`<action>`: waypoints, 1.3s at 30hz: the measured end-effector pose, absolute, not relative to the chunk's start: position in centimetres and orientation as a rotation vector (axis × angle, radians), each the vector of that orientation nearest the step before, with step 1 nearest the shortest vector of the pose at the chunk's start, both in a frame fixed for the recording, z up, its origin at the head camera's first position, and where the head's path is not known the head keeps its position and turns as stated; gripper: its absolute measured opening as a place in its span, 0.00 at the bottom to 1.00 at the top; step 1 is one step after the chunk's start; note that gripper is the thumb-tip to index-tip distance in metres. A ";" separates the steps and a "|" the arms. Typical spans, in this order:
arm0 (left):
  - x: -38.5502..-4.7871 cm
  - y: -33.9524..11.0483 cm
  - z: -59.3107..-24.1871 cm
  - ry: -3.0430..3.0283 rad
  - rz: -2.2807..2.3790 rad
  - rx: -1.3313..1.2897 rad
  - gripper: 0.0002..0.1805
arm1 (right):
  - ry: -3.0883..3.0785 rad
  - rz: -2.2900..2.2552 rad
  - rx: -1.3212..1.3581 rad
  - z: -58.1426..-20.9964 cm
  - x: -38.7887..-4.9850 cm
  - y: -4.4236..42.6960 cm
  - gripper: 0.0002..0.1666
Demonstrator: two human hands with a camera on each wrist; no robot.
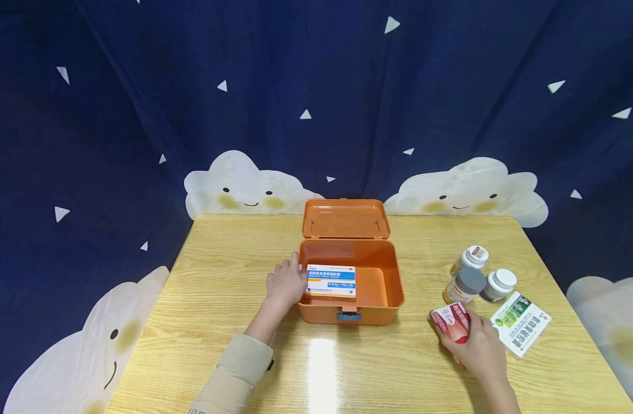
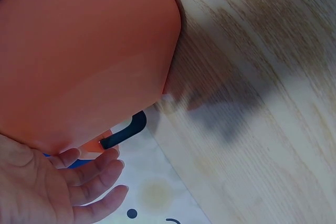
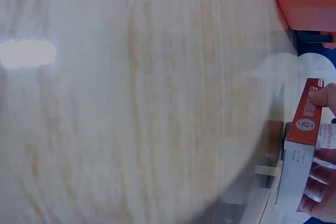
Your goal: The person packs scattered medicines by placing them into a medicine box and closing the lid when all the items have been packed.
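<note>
While the left grip point(image 1: 287, 282) lies loose, the red carton point(image 1: 452, 322) sits pinched within the right grip point(image 1: 480, 348).

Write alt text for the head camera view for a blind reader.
A person's right hand holds a red box at the right of a wooden table, near three bottles and a white box. Their left hand is at the left edge of an open orange case holding a blue-and-white box. Behind is a blue curtain with smiling clouds.

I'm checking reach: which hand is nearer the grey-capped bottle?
Right. The right hand is just in front of the grey-capped bottle; the left hand is at the orange box.
</note>
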State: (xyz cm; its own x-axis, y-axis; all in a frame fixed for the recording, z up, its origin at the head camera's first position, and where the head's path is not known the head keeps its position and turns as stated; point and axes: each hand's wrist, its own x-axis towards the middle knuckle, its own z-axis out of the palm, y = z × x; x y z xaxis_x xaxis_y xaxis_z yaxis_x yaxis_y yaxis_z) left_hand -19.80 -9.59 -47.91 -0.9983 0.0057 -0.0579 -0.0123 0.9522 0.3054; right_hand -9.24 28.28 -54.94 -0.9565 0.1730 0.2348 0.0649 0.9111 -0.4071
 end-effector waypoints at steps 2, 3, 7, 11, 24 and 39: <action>-19.8 -9.6 -47.9 3.041 0.474 -0.007 0.21 | -2.791 0.590 -0.163 -54.6 -9.3 28.1 0.50; -19.8 -9.6 -47.9 3.039 0.474 -0.007 0.21 | -2.784 0.593 -0.158 -54.5 -9.4 28.0 0.50; -19.9 -9.6 -47.9 3.032 0.467 -0.006 0.20 | -2.753 0.613 -0.120 -53.6 -9.6 27.6 0.50; -19.9 -9.6 -48.0 3.032 0.455 -0.002 0.20 | -2.737 0.647 -0.094 -52.7 -9.8 27.2 0.50; -20.0 -9.6 -48.0 3.038 0.438 0.004 0.22 | -2.721 0.681 -0.015 -49.9 -11.7 26.0 0.49; -19.9 -9.5 -47.9 3.068 0.411 0.005 0.23 | -2.732 0.670 0.074 -47.4 -14.1 24.4 0.49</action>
State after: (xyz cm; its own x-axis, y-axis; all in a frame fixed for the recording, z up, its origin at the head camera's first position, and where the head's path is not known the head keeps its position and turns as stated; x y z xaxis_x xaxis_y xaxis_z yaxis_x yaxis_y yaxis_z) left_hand -19.86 -9.51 -47.91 -0.9989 0.0095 -0.0450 -0.0027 0.9647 0.2633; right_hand -14.11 24.39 -47.37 -0.9454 0.0267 0.3249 -0.1266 0.8884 -0.4413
